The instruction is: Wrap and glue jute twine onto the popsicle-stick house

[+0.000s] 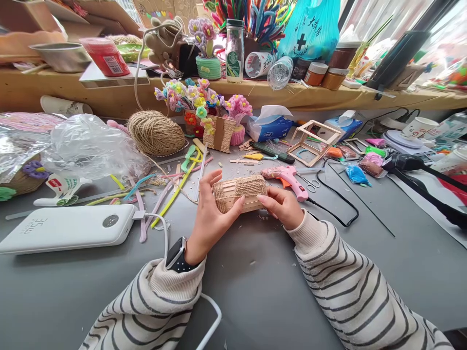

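Note:
Between my hands lies a small craft piece (241, 192) of wooden sticks, partly wrapped in jute twine. My left hand (211, 209) grips its left end, thumb along the near side and fingers behind. At the right end, my right hand (282, 204) pinches the piece between thumb and fingers. From its left side a strand of twine runs back toward the jute twine ball (156, 132). Just beyond my right hand, a pink glue gun (288, 179) rests on the table beside a pair of scissors (312, 183).
A white power bank (73, 226) with a cable lies at left, near pipe cleaners (175, 194) and plastic wrap (95, 146). Behind are pipe-cleaner flowers (197, 102), a tissue pack (270, 124) and a wooden stick frame (314, 141). Black glasses (419, 177) lie at right.

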Demonstrator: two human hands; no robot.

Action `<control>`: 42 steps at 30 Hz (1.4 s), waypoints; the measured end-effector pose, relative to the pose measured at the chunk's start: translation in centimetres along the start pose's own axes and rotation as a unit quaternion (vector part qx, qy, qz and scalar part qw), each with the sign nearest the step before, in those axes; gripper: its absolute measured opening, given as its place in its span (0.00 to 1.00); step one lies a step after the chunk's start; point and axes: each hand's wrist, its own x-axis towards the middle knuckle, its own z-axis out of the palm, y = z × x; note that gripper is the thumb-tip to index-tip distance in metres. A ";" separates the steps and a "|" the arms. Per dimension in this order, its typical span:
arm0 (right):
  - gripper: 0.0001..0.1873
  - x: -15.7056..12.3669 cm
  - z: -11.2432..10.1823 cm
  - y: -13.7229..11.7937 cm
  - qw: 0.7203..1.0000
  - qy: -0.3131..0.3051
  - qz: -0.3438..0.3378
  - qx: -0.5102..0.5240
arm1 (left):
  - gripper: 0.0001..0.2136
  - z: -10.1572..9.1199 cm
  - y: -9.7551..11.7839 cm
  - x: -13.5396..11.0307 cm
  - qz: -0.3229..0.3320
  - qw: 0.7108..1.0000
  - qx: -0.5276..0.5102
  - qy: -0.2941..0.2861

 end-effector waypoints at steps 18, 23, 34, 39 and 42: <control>0.18 -0.1 0.1 0.4 1.000 0.009 0.003 -0.021 | 0.21 -0.2 0.4 -0.1 0.010 0.999 0.047 -0.005; 0.17 -0.2 0.1 0.4 1.000 0.005 0.003 -0.003 | 0.20 -0.2 0.4 -0.1 0.013 0.999 0.048 -0.003; 0.17 -0.2 0.2 0.3 1.000 0.011 0.005 -0.006 | 0.17 -0.3 0.5 0.0 0.028 0.999 0.037 -0.005; 0.16 -0.1 0.1 0.3 1.000 0.008 0.004 -0.012 | 0.16 -0.3 0.5 0.0 0.030 0.999 0.028 -0.005; 0.17 -0.1 0.1 0.2 1.000 0.007 0.007 -0.015 | 0.14 -0.3 0.5 0.0 0.027 0.999 0.026 -0.005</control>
